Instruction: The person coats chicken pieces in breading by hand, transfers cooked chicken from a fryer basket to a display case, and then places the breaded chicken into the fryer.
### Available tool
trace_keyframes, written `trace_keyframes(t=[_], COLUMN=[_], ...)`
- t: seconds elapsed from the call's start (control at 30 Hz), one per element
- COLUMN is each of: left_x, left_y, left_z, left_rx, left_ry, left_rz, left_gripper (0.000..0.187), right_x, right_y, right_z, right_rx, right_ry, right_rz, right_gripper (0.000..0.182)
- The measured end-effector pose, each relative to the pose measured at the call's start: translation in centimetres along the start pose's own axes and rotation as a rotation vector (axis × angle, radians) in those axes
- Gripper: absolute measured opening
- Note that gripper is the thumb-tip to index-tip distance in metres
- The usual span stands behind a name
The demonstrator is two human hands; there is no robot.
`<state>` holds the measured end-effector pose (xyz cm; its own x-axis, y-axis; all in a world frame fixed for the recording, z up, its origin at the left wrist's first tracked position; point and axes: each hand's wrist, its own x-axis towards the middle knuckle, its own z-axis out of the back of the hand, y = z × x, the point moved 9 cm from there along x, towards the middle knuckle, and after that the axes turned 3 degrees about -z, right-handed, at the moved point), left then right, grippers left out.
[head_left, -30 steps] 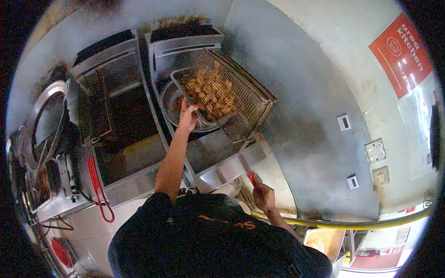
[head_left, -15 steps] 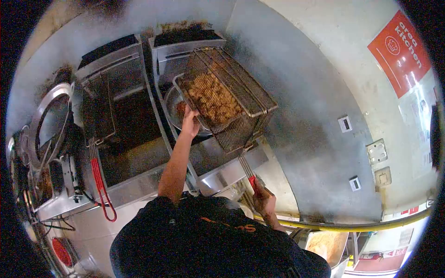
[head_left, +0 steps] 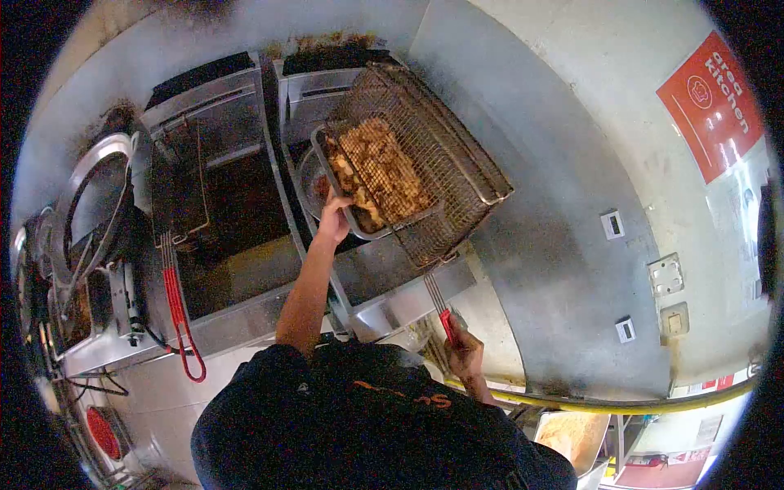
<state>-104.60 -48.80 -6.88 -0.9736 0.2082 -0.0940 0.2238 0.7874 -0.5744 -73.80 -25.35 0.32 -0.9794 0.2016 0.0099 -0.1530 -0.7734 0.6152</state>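
We look down on a steel fryer (head_left: 245, 269) against a grey wall (head_left: 539, 204). Above its right vat we tilt a wire basket (head_left: 425, 175) of golden fried pieces (head_left: 384, 171) over a metal bowl (head_left: 314, 175). Our left hand (head_left: 333, 220) grips the bowl's rim; our right hand (head_left: 464, 349), fingers closed, holds the basket's red handle (head_left: 446, 325).

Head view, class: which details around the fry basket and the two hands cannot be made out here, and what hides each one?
- Metal bowl: mostly covered by the tilted fry basket and fried pieces; contents unclear.
- Left hand: fingers sit at the basket rim; the exact contact is too small to tell.
- Right hand: grips the red handle; fingers blurred, body partly in front.
- Red poster: cut off by the lens edge.
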Motion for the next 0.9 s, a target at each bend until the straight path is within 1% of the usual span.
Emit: trace_keyframes(t=[0.07, 0.1, 0.13, 0.17, 0.2, 0.23, 0.27, 0.33, 0.37, 0.4, 0.47, 0.5, 0.53, 0.57, 0.63, 0.67, 0.7, 0.73, 0.77, 0.8, 0.83, 0.87, 0.9], left_x=[-0.8, -0.9, -1.0, -1.0, -0.8, -0.1, -0.8, -2.9, -3.9, -4.9, -7.3, -8.5, -10.1, -11.5, -13.6, -14.3, -14.8, -15.4, -16.2, -16.9, -17.0, -17.5, -18.2], left_y=[0.4, -0.1, -0.2, 0.4, 0.9, 1.5, 0.8, 0.1, 0.5, -0.6, -0.2, -0.5, -0.8, -0.8, -0.3, -0.5, 0.6, 0.8, 1.0, 1.1, 1.9, 1.9, 1.2], left_z=[0.8, 0.0, 0.6, 2.2, 3.9, 5.4, 5.3, 4.9, 6.5, 5.4, 7.0, 7.1, 6.5, 6.4, 7.8, 8.1, 8.5, 9.0, 9.7, 10.4, 8.8, 9.3, 9.0], left_rx=[-0.063, -0.097, -0.095, -0.095, -0.095, -0.114, -0.113, -0.039, -0.022, -0.035, 0.047, 0.048, 0.075, 0.103, 0.157, 0.211, 0.019, 0.025, 0.095, 0.166, -0.033, 0.027, 0.134], left_ry=[-0.018, 0.098, 0.095, 0.051, 0.006, 0.084, 0.077, 0.091, -0.098, -0.035, -0.06, -0.063, -0.062, -0.064, -0.054, -0.034, -0.068, -0.074, -0.094, -0.114, 0.007, -0.056, -0.048], left_rz=[0.049, 0.02, 0.017, 0.052, 0.085, 0.054, 0.045, 0.085, 0.164, 0.012, 0.069, 0.055, 0.105, 0.155, 0.092, 0.04, 0.096, 0.087, 0.081, 0.075, 0.088, 0.156, 0.112], left_gripper=[0.069, 0.069, 0.069, 0.07, 0.071, 0.072, 0.072, 0.075, 0.05, 0.041, 0.033, 0.033, 0.051, 0.075, 0.075, 0.075, 0.074, 0.074, 0.074, 0.074, 0.076, 0.079, 0.08], right_x=[0.3, 0.4, 0.6, 1.8, 1.8, 2.0, 2.2, 2.9, 3.5, 4.0, 5.1, 5.3, 5.7, 6.2, 6.6, 7.0, 6.9, 6.6, 6.7, 6.8, 6.8, 7.2, 7.5], right_y=[-0.2, -0.9, -0.3, 6.0, 5.9, 4.6, 3.4, 2.9, 3.2, 3.3, 7.6, 7.4, 10.5, 11.5, 15.2, 17.0, 19.7, 22.5, 24.7, 26.6, 27.8, 28.6, 29.1], right_z=[0.4, 0.3, 0.8, 3.0, 3.2, 3.2, 3.0, 2.9, 2.9, 2.5, 3.1, 2.3, 2.4, 2.5, 1.3, 1.5, 1.6, 2.1, 3.3, 3.9, 3.7, 3.4, 2.3], right_rx=[0.183, 0.186, 0.189, 0.193, 0.195, 0.242, 0.287, 0.285, 0.303, 0.322, 0.372, 0.395, 0.42, 0.424, 0.38, 0.384, 0.321, 0.258, 0.265, 0.477, 0.685, 0.692, 0.783], right_ry=[-0.116, -0.112, -0.113, -0.115, -0.11, -0.068, -0.023, -0.021, 0.025, 0.073, 0.104, 0.168, 0.231, 0.238, 0.432, 0.44, 0.471, 0.496, 0.501, 0.645, 0.787, 0.795, 0.871], right_rz=[0.14, 0.143, 0.16, 0.177, 0.181, 0.077, -0.027, 0.0, -0.006, -0.009, 0.014, 0.041, 0.067, 0.078, 0.184, 0.198, 0.337, 0.477, 0.487, 0.348, 0.205, 0.223, 0.122], right_gripper=[0.052, 0.052, 0.052, 0.052, 0.052, 0.051, 0.05, 0.05, 0.053, 0.056, 0.056, 0.055, 0.054, 0.054, 0.057, 0.057, 0.058, 0.058, 0.058, 0.056, 0.054, 0.054, 0.052])
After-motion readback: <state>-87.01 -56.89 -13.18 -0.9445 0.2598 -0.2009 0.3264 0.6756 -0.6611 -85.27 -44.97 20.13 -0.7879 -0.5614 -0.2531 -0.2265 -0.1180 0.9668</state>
